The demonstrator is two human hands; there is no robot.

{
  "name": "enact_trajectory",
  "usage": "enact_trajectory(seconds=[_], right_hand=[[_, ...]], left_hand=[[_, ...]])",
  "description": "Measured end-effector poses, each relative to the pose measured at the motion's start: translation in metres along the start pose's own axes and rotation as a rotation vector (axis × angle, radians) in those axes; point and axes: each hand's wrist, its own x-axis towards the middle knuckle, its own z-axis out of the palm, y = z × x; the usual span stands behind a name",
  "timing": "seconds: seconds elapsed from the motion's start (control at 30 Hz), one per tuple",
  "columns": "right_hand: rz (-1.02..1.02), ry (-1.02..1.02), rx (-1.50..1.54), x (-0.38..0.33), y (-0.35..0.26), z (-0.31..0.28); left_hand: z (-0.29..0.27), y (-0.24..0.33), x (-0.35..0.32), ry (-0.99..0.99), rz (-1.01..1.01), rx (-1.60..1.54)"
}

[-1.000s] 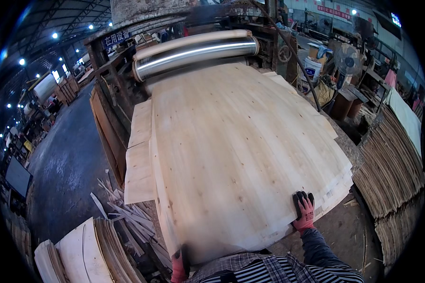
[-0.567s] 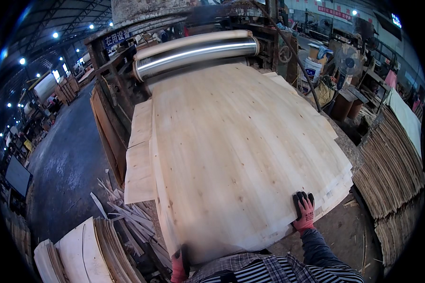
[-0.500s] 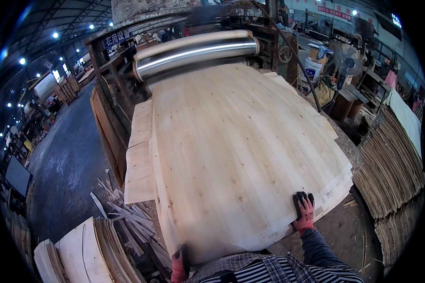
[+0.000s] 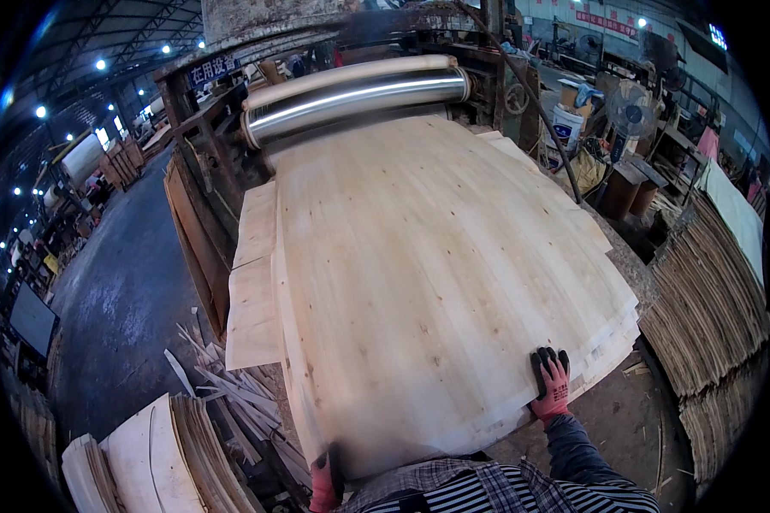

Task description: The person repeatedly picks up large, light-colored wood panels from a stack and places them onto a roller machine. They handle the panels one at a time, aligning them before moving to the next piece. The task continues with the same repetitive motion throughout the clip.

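A wide, pale sheet of wood veneer (image 4: 436, 274) with small knots lies in front of me on a stack of similar sheets. Its far end reaches up to a shiny metal roller (image 4: 359, 104). My right hand (image 4: 552, 382), in a red and black glove, rests flat on the near right part of the sheet, fingers stretched out. At the near left corner is my left hand (image 4: 324, 480), gloved alike and touching the sheet's edge. A blurred patch in the picture partly covers it, so its fingers cannot be made out.
A second, pale roller (image 4: 351, 79) sits above the metal one in a rusty frame. Stacked veneer stands at right (image 4: 710, 316) and lower left (image 4: 158, 457). Wood strips (image 4: 248, 406) litter the left floor. A fan (image 4: 631, 115) and a white bucket (image 4: 566, 126) stand at the far right.
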Motion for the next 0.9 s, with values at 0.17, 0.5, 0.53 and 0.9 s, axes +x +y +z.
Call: enact_trajectory(seconds=[0.17, 0.5, 0.53, 0.9], right_hand=[[-0.012, -0.010, -0.017, -0.001, 0.002, 0.000], [0.009, -0.024, -0.024, 0.002, -0.003, -0.004], [0.023, -0.021, -0.013, 0.001, -0.003, -0.004], [0.038, -0.006, 0.047, 0.005, -0.011, -0.010]], left_hand=[[-0.004, -0.007, 0.005, -0.011, -0.019, 0.027], [-0.003, -0.005, 0.003, -0.003, -0.022, 0.065], [0.000, 0.001, 0.000, 0.000, -0.010, 0.070], [-0.003, -0.004, 0.002, -0.014, -0.009, 0.048]])
